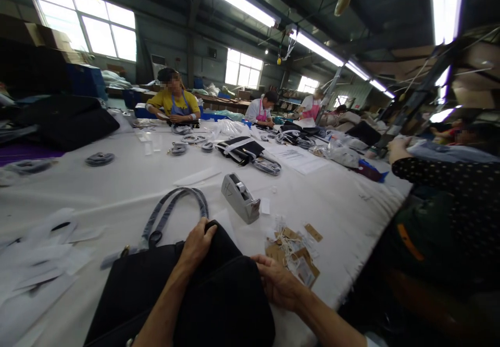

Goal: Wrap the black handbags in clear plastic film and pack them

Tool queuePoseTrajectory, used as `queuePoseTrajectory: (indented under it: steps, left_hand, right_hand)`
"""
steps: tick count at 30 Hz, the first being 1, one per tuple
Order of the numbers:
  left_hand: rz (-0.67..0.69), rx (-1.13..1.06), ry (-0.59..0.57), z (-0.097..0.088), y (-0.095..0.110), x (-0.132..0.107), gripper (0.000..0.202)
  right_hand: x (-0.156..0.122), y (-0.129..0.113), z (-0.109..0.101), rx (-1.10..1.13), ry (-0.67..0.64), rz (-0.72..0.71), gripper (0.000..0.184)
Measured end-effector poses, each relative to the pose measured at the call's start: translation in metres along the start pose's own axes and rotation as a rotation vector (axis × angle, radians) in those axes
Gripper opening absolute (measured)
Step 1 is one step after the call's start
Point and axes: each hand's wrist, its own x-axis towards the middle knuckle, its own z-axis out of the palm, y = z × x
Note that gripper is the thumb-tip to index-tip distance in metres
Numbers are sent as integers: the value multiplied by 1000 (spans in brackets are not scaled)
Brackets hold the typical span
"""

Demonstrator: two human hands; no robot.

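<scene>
A black handbag lies at the near edge of the white-covered table, its flap or side panel folded up. My left hand grips the bag's upper edge, fingers closed over the fabric. On the right side, my right hand pinches the bag's edge between thumb and fingers. A wrapped grey strap loops up behind the bag. Just beyond my hands stands a grey tape dispenser. Brown hang tags with white strings lie in a heap beside my right hand.
White paper pieces spread over the left of the table. Farther back lie coiled straps, another black bag and a printed sheet. Co-workers sit across the table; a person in a dotted sleeve stands close on the right.
</scene>
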Motion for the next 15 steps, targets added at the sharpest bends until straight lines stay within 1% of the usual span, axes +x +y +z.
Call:
queuePoseTrajectory:
  steps: [4, 6, 9, 15]
  left_hand:
    - [-9, -17, -4, 0, 1, 1, 13]
    - [-15, -30, 1, 0, 2, 1, 13]
    - [-32, -51, -2, 1, 1, 2, 13]
    - [-41, -64, -2, 4, -3, 5, 17]
  right_hand:
    - [0, 6, 2, -45, 114, -72, 44]
    - [-2, 4, 3, -102, 143, -67, 42]
    - [-7, -1, 0, -146, 138, 6, 39]
    - [-13, -10, -10, -113, 77, 87, 39]
